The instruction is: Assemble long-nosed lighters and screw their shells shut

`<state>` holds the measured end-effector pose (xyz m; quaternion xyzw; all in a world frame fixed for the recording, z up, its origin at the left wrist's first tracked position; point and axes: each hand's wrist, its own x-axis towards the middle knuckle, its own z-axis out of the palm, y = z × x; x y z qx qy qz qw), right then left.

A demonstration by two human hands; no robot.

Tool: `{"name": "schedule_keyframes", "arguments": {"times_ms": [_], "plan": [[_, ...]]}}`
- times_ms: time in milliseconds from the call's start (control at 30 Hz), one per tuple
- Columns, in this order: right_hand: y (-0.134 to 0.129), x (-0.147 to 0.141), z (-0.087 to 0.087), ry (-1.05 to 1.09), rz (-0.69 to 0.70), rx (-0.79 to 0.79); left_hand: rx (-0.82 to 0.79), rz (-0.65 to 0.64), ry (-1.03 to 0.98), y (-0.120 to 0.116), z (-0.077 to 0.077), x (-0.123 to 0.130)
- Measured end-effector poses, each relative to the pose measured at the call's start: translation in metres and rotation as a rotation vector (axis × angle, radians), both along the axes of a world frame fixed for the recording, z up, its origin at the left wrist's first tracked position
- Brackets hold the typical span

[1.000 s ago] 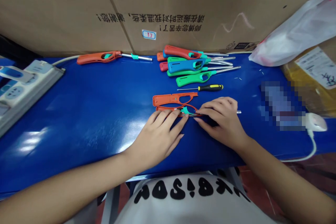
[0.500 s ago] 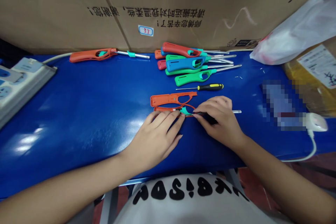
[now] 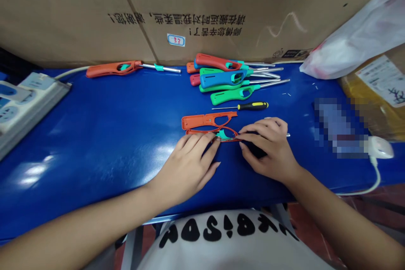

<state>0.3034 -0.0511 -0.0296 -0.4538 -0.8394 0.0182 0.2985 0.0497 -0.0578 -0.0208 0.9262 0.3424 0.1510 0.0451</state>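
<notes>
An opened orange lighter half lies between my hands, with a teal trigger and a metal tube in it. My left hand presses its fingertips on the handle end and the trigger. My right hand has its fingers closed round the tube side; the tube's tip shows past the knuckles. Just behind lies the loose orange shell half, its inner side up. A black and yellow screwdriver rests beyond it.
Several coloured lighters are piled at the back. Another orange lighter lies back left. A power strip is at the left. A cardboard box stands behind; a plastic bag and a blurred-out item are at the right.
My right hand has shifted slightly right, and its fingers now cover more of the metal tube. My left hand stays nearly where it was. The whole view has tilted a little.
</notes>
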Motion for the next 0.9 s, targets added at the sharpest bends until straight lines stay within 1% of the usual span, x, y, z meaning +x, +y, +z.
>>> {"name": "schedule_keyframes", "arguments": {"times_ms": [167,300,400,533,633,733,767,800,833,867,900], "plan": [[-0.005,0.005,0.001,-0.038,-0.008,0.047,-0.019,0.000,-0.015,0.000,-0.002,0.000],[-0.009,0.009,0.001,-0.061,-0.047,0.072,-0.039,-0.002,-0.025,0.001,-0.002,-0.001],[-0.012,0.013,0.000,-0.129,-0.065,0.054,-0.048,-0.006,-0.042,0.002,-0.003,-0.001],[-0.015,0.013,0.000,-0.250,-0.047,0.019,-0.055,-0.002,-0.058,0.001,-0.003,-0.001],[-0.017,0.013,0.001,-0.324,-0.045,0.023,-0.058,-0.005,-0.095,0.003,-0.002,-0.002],[-0.017,0.012,0.002,-0.346,-0.052,0.021,-0.077,-0.014,-0.204,0.017,0.003,-0.010],[-0.017,0.012,0.002,-0.339,-0.054,0.016,-0.077,0.006,-0.248,0.025,0.004,-0.015],[-0.017,0.012,0.001,-0.326,-0.055,0.008,-0.077,0.058,-0.285,0.034,0.005,-0.022],[-0.017,0.012,0.001,-0.307,-0.053,0.000,-0.085,0.089,-0.289,0.045,0.007,-0.029],[-0.017,0.012,0.000,-0.284,-0.048,-0.009,-0.098,0.099,-0.294,0.056,0.007,-0.037],[-0.016,0.012,-0.001,-0.261,-0.042,-0.018,-0.136,0.073,-0.288,0.066,0.007,-0.045]]}}
